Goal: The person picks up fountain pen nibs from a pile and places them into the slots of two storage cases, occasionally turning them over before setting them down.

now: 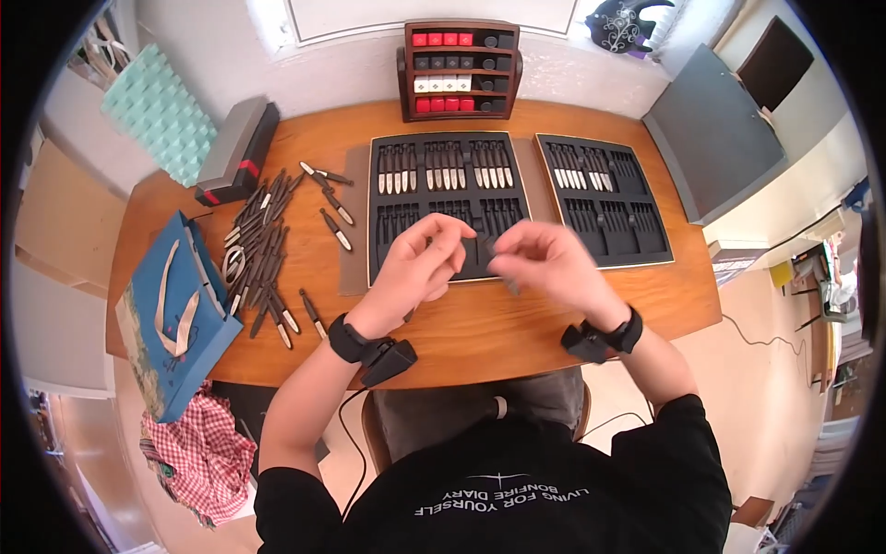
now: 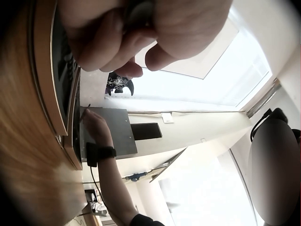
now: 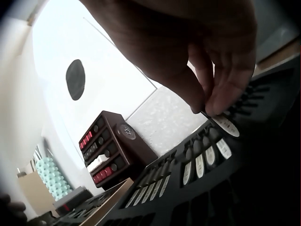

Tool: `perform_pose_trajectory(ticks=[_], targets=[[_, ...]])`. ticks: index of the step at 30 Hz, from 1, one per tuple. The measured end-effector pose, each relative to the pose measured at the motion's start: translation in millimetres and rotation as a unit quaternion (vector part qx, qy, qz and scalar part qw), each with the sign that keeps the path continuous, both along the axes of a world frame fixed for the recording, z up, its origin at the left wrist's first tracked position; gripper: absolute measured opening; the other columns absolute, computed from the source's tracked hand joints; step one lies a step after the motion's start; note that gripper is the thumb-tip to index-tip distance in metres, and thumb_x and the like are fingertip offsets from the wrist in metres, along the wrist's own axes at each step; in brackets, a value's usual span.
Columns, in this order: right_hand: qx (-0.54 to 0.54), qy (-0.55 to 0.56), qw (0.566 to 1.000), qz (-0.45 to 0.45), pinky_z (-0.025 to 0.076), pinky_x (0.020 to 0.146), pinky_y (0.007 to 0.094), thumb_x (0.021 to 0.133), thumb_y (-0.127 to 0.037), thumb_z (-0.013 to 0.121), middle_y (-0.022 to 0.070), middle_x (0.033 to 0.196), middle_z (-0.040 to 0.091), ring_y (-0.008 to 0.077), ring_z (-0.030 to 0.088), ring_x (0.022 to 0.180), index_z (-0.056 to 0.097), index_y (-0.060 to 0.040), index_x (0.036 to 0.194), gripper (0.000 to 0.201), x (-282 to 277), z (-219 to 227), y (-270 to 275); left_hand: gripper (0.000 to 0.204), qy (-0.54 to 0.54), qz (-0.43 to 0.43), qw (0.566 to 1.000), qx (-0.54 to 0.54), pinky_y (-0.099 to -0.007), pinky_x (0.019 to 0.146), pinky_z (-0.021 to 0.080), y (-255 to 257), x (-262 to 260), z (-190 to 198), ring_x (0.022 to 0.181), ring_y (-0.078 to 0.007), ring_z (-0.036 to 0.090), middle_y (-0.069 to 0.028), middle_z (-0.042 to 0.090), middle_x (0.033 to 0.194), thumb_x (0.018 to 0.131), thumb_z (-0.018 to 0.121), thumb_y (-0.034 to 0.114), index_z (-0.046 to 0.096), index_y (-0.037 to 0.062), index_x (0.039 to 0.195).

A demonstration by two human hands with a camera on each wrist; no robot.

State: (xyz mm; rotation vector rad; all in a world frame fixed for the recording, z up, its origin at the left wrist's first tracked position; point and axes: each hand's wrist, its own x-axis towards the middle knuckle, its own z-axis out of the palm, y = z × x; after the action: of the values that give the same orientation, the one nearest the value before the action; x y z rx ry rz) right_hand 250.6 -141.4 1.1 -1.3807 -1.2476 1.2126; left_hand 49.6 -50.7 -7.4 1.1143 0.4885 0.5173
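Observation:
My right hand [image 1: 554, 263] pinches a small dark stick with a white labelled end [image 3: 226, 125] between thumb and fingers. In the right wrist view the stick hangs tilted just over a slotted black tray, beside sticks seated in a row. The left hand [image 1: 420, 263] has its fingers curled, at the front of the left tray [image 1: 448, 204]. In the left wrist view a dark, smooth stick-like thing [image 2: 138, 13] shows within the curled fingers, mostly hidden. The left tray's back row holds several sticks. The right tray [image 1: 602, 210] has sticks in part of its back row.
A loose heap of similar sticks [image 1: 263, 240] lies on the table's left. Around it stand a blue paper bag [image 1: 175, 314] and a grey box [image 1: 240, 152]. Behind the trays is a wooden rack [image 1: 460, 72] with red, black and white pieces. A grey panel [image 1: 715, 134] rises at right.

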Motion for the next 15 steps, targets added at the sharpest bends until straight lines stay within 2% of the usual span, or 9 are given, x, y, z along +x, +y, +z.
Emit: perform_pose_trajectory(ticks=[2,3,4,5,7,10,13,15], targets=[[0.009,-0.105,0.990,-0.090,0.043,0.058,0.0185,0.084,-0.008,0.071,-0.0031,0.076,0.062,0.0014,0.053,0.066,0.065,-0.0043,0.092,0.012,37,10,4,0.027,-0.020,-0.010,1.000,-0.021,-0.0168,0.040,0.021,4,-3,-2,0.042,0.0009,0.026,0.0021,0.051,0.072,0.103,0.042,0.029,0.055,0.0062,0.102],[0.110,-0.157,0.974,-0.121,0.043,0.057,0.0189,0.085,-0.010,0.070,-0.0036,0.073,0.060,0.0019,0.052,0.063,0.065,-0.0041,0.091,0.010,72,-6,15,0.027,-0.024,-0.009,0.999,-0.022,-0.0168,0.040,0.021,4,-4,-3,0.042,0.0009,0.026,0.0021,0.051,0.072,0.103,0.042,0.029,0.055,0.0062,0.102],[0.076,-0.204,0.960,-0.174,0.044,0.057,0.0193,0.086,-0.011,0.068,-0.0028,0.073,0.060,0.0025,0.051,0.062,0.066,-0.0032,0.092,0.010,104,1,20,0.026,-0.027,-0.022,0.999,-0.018,-0.0169,0.040,0.021,5,-4,-3,0.042,0.0008,0.026,0.0022,0.051,0.071,0.103,0.042,0.029,0.055,0.0061,0.101],[0.092,-0.212,0.949,-0.213,0.044,0.057,0.0196,0.087,-0.012,0.066,-0.0010,0.074,0.062,0.0034,0.053,0.063,0.066,-0.0010,0.094,0.013,132,2,28,0.026,-0.028,-0.035,0.999,-0.014,-0.0169,0.040,0.022,5,-5,-4,0.042,0.0007,0.026,0.0023,0.051,0.071,0.103,0.043,0.029,0.055,0.0061,0.099],[0.035,-0.245,0.933,-0.261,0.048,0.059,0.0201,0.087,-0.014,0.066,0.0029,0.079,0.066,0.0069,0.060,0.066,0.067,0.0034,0.096,0.020,180,9,38,0.026,-0.029,-0.040,0.999,-0.016,-0.0169,0.040,0.022,4,-5,-4,0.042,0.0007,0.027,0.0024,0.051,0.070,0.103,0.043,0.029,0.055,0.0059,0.099],[0.007,-0.281,0.917,-0.282,0.051,0.059,0.0218,0.086,-0.014,0.067,0.0043,0.077,0.067,0.0084,0.062,0.065,0.067,0.0045,0.094,0.020,223,-5,52,0.025,-0.026,-0.046,0.999,-0.011,-0.0170,0.039,0.022,5,-4,-6,0.042,0.0006,0.027,0.0027,0.050,0.069,0.103,0.043,0.028,0.055,0.0058,0.097],[-0.048,-0.273,0.925,-0.258,0.052,0.059,0.0227,0.084,-0.014,0.069,0.0058,0.075,0.067,0.0098,0.063,0.063,0.067,0.0049,0.089,0.019,235,-20,66,0.025,-0.021,-0.046,0.999,-0.008,-0.0171,0.039,0.022,6,-4,-4,0.041,0.0005,0.027,0.0029,0.049,0.067,0.103,0.043,0.027,0.054,0.0057,0.096],[-0.050,-0.333,0.910,-0.240,0.052,0.057,0.0245,0.080,-0.014,0.071,0.0078,0.074,0.067,0.0114,0.063,0.059,0.067,0.0051,0.085,0.020,237,-31,73,0.025,-0.016,-0.048,0.999,-0.011,-0.0172,0.039,0.022,5,-4,-5,0.041,0.0004,0.027,0.0030,0.049,0.066,0.103,0.042,0.026,0.054,0.0056,0.095]])
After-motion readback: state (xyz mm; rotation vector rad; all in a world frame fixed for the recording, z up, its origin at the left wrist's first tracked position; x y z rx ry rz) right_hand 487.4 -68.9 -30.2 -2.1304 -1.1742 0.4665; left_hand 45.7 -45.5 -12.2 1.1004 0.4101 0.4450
